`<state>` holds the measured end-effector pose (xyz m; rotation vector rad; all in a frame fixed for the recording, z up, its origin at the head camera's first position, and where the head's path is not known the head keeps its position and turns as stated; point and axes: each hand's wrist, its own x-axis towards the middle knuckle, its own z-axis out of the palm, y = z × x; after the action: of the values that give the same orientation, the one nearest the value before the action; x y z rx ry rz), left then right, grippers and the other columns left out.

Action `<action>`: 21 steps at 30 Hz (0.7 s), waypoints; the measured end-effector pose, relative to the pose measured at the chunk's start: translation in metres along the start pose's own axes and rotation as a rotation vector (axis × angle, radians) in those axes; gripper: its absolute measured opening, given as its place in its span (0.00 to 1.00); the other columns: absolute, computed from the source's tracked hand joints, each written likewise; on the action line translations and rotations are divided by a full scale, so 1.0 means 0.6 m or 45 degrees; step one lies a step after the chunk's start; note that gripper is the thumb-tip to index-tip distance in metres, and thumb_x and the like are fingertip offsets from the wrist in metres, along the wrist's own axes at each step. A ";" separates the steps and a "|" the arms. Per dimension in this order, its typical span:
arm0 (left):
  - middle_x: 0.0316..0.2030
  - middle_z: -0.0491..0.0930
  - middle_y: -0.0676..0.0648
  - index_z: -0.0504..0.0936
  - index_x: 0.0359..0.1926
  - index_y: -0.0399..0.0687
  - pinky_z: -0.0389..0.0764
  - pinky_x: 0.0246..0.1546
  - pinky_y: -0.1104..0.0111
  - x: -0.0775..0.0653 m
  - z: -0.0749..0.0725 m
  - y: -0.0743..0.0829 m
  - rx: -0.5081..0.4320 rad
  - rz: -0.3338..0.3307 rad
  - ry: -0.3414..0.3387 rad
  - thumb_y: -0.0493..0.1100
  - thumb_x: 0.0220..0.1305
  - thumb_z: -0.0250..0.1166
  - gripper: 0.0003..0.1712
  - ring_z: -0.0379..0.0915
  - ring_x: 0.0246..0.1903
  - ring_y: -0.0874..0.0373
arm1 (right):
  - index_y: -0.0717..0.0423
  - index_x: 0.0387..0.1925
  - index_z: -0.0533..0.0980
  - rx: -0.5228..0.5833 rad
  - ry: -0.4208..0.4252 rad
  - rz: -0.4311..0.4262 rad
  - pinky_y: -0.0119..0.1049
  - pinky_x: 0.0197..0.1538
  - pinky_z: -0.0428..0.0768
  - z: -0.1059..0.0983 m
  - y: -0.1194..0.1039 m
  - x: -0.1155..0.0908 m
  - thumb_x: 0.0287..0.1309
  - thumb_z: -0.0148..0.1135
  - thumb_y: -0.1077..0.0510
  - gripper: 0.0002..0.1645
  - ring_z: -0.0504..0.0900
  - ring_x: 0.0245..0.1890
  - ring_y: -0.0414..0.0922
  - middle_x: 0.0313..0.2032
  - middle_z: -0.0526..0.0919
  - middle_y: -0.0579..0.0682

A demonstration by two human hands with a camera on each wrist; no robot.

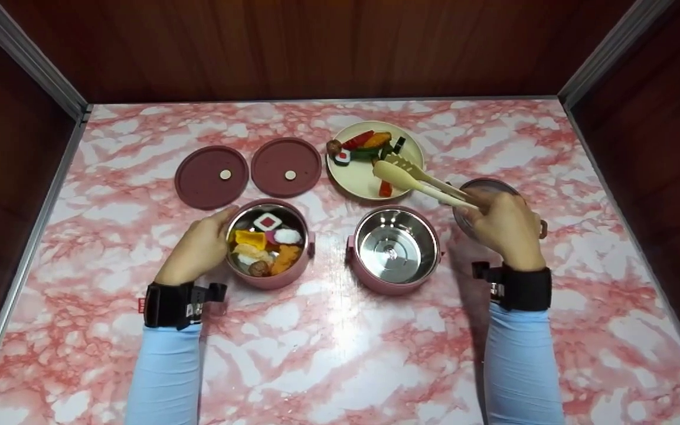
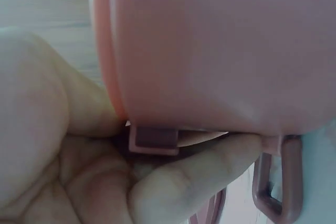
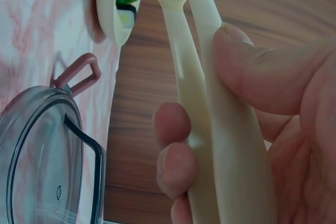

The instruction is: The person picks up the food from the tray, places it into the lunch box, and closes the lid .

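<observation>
My left hand (image 1: 201, 245) holds the left side of a pink, steel-lined lunch pot (image 1: 269, 280). In the left wrist view, its thumb is at the rim and a finger lies along the wall by the latch (image 2: 155, 140). Inside the pot are several toy foods, including a sushi roll (image 1: 267, 221) and a meatball (image 1: 259, 268). My right hand (image 1: 508, 227) grips cream tongs (image 1: 434, 190), whose tips hang over a cream plate (image 1: 355, 180). Toy foods lie there, among them a sushi roll (image 1: 342, 157) and a red piece (image 1: 385, 188). Nothing shows between the tong tips.
A second pink pot (image 1: 393, 289) with a bare steel inside stands right of the filled one. Two dark red round lids (image 1: 201, 183) lie at the back left. Under my right hand is a clear lid (image 3: 42, 145) with a pink clasp (image 3: 79, 74). Wooden walls enclose the marbled table.
</observation>
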<state>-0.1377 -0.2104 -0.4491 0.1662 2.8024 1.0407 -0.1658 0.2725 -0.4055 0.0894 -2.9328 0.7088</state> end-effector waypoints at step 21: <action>0.73 0.58 0.39 0.58 0.75 0.43 0.79 0.54 0.64 -0.045 0.167 0.243 -0.403 0.270 0.125 0.44 0.74 0.55 0.33 0.78 0.51 0.45 | 0.43 0.53 0.84 -0.013 0.081 -0.052 0.65 0.39 0.74 0.009 -0.003 0.005 0.59 0.69 0.46 0.20 0.81 0.46 0.64 0.46 0.86 0.58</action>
<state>-0.0858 -0.0407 -0.4258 0.3900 2.6996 1.5626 -0.1693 0.2683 -0.4094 0.1235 -2.8653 0.6780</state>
